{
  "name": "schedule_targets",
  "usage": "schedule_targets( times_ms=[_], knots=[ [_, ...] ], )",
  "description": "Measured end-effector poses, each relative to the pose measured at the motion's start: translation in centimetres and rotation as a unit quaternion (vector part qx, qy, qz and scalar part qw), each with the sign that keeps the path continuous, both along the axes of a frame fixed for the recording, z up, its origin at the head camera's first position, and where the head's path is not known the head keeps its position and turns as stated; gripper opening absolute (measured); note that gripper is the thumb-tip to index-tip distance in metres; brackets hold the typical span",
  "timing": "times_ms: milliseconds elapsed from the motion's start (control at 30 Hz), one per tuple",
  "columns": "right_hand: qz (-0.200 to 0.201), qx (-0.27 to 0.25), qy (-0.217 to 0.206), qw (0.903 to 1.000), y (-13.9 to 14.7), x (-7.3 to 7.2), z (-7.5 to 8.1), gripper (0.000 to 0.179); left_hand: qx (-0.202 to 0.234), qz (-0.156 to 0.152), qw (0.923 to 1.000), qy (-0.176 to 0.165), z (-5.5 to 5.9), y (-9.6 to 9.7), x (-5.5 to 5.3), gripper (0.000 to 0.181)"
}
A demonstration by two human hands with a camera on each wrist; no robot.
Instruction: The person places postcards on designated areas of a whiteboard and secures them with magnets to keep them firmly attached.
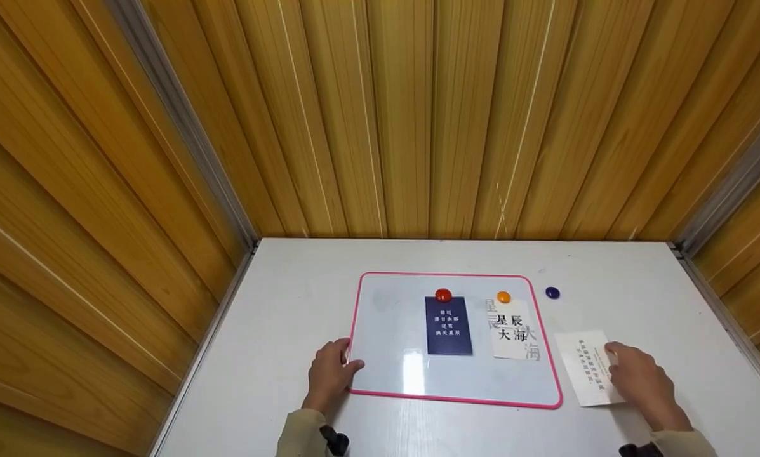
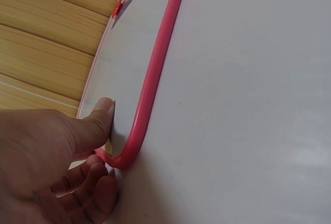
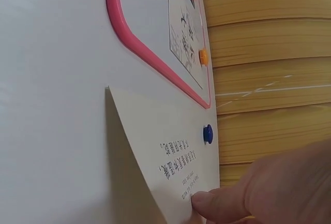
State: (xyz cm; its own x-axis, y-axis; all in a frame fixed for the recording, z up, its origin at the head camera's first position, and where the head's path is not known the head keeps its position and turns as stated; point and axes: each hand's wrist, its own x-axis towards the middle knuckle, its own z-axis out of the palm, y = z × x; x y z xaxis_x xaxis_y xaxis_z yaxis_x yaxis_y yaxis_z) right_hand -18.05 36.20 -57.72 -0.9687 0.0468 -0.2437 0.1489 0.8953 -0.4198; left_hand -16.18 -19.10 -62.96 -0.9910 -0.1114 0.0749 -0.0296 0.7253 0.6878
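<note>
My left hand (image 1: 330, 376) grips the left edge of a pink-framed whiteboard (image 1: 392, 336), thumb on top and fingers curled at the rim. In the left wrist view the thumb (image 2: 101, 123) lies over the board near its rounded corner. My right hand (image 1: 643, 381) pinches the right side of a cream card (image 1: 580, 362) with printed characters; in the right wrist view the card's near edge is lifted and casts a shadow. On the whiteboard, a dark blue card (image 1: 448, 336) sits under a red magnet (image 1: 443, 295), and a white card (image 1: 512, 343) under an orange magnet (image 1: 503, 296).
A dark blue magnet (image 1: 552, 292) lies on the white table (image 1: 303, 285) just right of the board's upper corner. Wood-patterned panels (image 1: 405, 127) rise behind the table and along both sides.
</note>
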Motion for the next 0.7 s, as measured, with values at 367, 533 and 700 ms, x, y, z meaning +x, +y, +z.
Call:
schedule_targets(
  times_ms=[367,533,700],
  knots=[
    [0.002,-0.004,0.035,0.9994,0.08,0.16,0.18,0.049,-0.008,-0.004,1.0,0.001,-0.29,-0.08,-0.27,0.053],
    [-0.004,-0.019,0.061,0.9979,0.03,0.12,0.38,0.048,-0.005,-0.002,1.0,0.0,-0.29,-0.04,-0.2,0.054],
    [-0.007,-0.023,0.1,0.9947,-0.14,0.16,0.64,0.047,0.0,0.003,1.0,-0.005,-0.19,0.05,-0.06,0.054]
  ],
)
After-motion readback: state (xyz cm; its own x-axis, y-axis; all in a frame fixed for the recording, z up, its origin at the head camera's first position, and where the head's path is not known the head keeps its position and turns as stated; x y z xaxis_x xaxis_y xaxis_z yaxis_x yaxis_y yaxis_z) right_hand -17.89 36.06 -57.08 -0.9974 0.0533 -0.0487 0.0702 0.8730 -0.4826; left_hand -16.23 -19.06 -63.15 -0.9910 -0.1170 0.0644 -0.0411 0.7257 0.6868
